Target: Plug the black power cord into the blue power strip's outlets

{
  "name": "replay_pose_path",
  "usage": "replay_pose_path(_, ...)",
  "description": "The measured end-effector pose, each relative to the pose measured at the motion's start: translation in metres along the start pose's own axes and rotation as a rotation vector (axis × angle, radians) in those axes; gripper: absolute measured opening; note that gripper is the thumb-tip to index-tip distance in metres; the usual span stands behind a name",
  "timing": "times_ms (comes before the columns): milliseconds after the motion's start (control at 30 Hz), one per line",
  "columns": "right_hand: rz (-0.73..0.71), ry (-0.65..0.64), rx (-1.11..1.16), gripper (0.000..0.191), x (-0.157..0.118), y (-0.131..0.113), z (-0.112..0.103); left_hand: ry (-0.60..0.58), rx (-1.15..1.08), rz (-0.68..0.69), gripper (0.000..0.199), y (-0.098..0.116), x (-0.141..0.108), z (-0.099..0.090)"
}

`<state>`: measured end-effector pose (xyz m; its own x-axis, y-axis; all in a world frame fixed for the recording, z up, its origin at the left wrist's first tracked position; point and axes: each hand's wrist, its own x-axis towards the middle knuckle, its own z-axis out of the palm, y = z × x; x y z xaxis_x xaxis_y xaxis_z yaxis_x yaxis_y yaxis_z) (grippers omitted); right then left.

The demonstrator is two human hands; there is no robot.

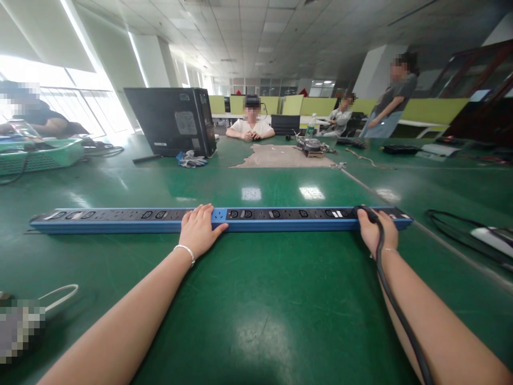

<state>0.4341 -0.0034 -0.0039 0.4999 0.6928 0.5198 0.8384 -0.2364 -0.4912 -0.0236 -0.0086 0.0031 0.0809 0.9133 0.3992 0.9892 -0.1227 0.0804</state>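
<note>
A long blue power strip (264,225) with a black socket face lies across the green table (256,283). My left hand (200,230) rests on it left of the middle, fingers spread over the top edge and thumb on the front. Near the strip's right end, my right hand (379,230) is closed around the black plug of a black cable (395,305). The plug is against the socket face; whether it is seated in a socket is hidden. From there the cable runs down along my right forearm.
A black computer case (168,120) and gloves (191,159) stand behind the strip. At left is a green basket (44,155). Cables (452,224) lie at right. Beyond the table, one person (251,125) sits facing me; others are around.
</note>
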Motion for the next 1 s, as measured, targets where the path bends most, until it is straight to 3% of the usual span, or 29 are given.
replay_pose_path(367, -0.077, 0.139, 0.092, 0.037, 0.004, 0.007, 0.010, 0.007, 0.009, 0.005, 0.061, 0.000, -0.001, 0.001)
replay_pose_path(567, 0.034, 0.322, 0.230, 0.047, 0.004, 0.002, 0.007, 0.008, 0.008, 0.008, 0.062, -0.002, 0.000, 0.002)
replay_pose_path(833, -0.193, 0.056, 0.408, 0.040, -0.018, -0.057, 0.003, 0.002, 0.008, 0.000, 0.062, 0.000, 0.000, 0.001)
replay_pose_path(1000, -0.220, -0.060, 0.326, 0.037, -0.027, -0.079, 0.012, -0.001, 0.018, 0.008, 0.062, 0.001, -0.001, -0.001)
